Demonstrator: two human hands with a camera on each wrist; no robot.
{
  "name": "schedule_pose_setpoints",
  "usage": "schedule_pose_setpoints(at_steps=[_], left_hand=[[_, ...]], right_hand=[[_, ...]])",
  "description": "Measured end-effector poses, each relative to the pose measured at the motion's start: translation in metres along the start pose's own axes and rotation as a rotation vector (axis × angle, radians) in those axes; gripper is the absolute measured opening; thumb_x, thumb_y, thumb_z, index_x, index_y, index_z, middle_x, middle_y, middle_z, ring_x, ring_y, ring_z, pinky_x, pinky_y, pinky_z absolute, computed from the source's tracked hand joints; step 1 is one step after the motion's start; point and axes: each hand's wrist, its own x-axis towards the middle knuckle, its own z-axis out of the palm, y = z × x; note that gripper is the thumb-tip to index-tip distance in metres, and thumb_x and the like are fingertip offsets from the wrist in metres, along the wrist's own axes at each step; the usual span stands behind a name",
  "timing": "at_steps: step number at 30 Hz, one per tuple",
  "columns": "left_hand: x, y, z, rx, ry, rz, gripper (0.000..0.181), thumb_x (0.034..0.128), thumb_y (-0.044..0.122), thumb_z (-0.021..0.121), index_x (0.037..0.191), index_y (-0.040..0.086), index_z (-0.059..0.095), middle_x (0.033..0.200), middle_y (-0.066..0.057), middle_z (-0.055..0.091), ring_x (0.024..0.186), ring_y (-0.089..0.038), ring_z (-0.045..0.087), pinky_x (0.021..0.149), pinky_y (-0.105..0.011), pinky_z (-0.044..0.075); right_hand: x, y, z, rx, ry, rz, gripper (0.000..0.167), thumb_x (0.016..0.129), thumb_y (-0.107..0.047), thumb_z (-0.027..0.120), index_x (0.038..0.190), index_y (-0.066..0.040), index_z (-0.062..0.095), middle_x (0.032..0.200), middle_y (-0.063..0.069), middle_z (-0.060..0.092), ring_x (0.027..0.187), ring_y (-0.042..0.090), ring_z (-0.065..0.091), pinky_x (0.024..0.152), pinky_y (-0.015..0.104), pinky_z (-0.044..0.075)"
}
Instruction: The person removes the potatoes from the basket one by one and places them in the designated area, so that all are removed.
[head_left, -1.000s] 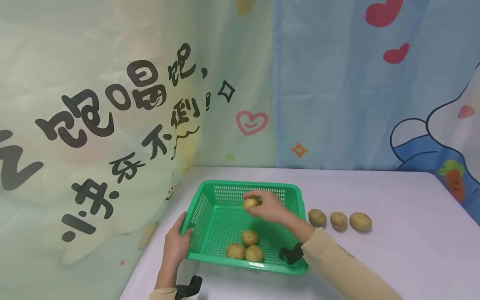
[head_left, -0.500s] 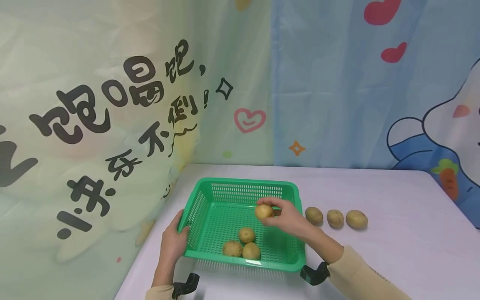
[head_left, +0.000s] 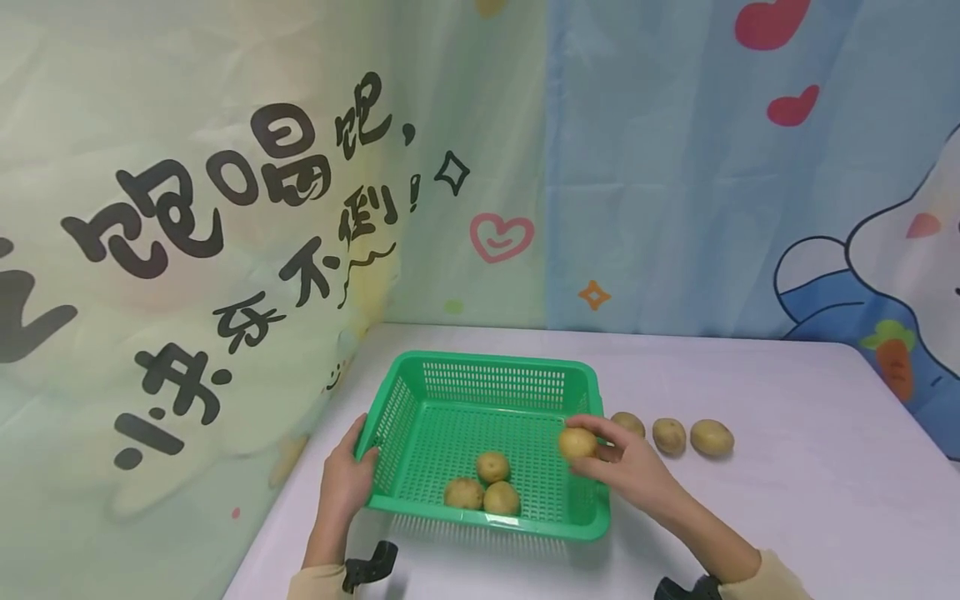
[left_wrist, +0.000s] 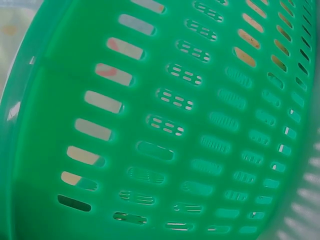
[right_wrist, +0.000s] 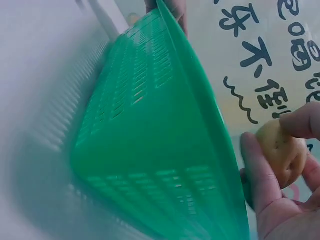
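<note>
A green plastic basket [head_left: 480, 528] with slotted walls is at the middle of the table. My left hand [head_left: 348, 475] grips its left rim, thumb over the edge. In my right hand [head_left: 633, 467] a potato [head_left: 577, 443] is pinched between thumb and fingers, over the basket's right side. The right wrist view shows that potato [right_wrist: 281, 152] beside the basket's rim. Three potatoes [head_left: 492, 467] lie together inside the basket near its front wall. The left wrist view is filled by the basket's slotted wall [left_wrist: 165, 160]; no hand shows there.
To the right of the basket, three more potatoes [head_left: 712, 438] sit in a row on the pale table [head_left: 795, 500], the nearest partly behind my right hand. A printed curtain [head_left: 675, 167] hangs behind the table and along its left side.
My right hand has moved right and toward me with the potato, from over the basket's middle to its right side. The left hand still holds the left rim.
</note>
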Motion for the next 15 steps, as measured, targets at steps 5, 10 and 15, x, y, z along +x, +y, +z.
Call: schedule_pose_setpoints(at_steps=[5,10,15], left_hand=[[0.0,0.001,0.0,-0.002,-0.003,-0.006,0.058,0.0984,0.013,0.051,0.154,0.013,0.032,0.145,-0.024,0.046,0.066,-0.02,0.052,0.056,-0.031,0.042],[0.0,0.002,-0.001,-0.001,0.001,-0.001,0.058,0.0984,0.012,0.051,0.153,0.012,0.032,0.144,-0.024,0.046,0.065,-0.02,0.052,0.056,-0.031,0.042],[-0.001,0.003,0.0,-0.001,0.002,0.0,0.058,0.0984,0.012,0.051,0.153,0.011,0.032,0.145,-0.024,0.045,0.068,-0.02,0.054,0.057,-0.031,0.042]], right_hand=[[-0.018,0.003,-0.01,0.022,0.069,-0.013,0.056,0.088,-0.01,0.071,0.138,-0.002,0.049,0.141,0.022,0.044,0.114,0.015,0.06,0.086,0.029,0.053],[-0.032,0.015,-0.022,0.047,0.165,-0.014,0.06,0.088,-0.008,0.072,0.14,0.002,0.044,0.142,0.021,0.04,0.109,0.006,0.061,0.084,0.025,0.053],[-0.041,0.039,-0.033,-0.026,0.332,-0.006,0.056,0.086,-0.006,0.074,0.136,0.003,0.049,0.128,0.006,0.049,0.098,0.002,0.064,0.079,0.021,0.053]])
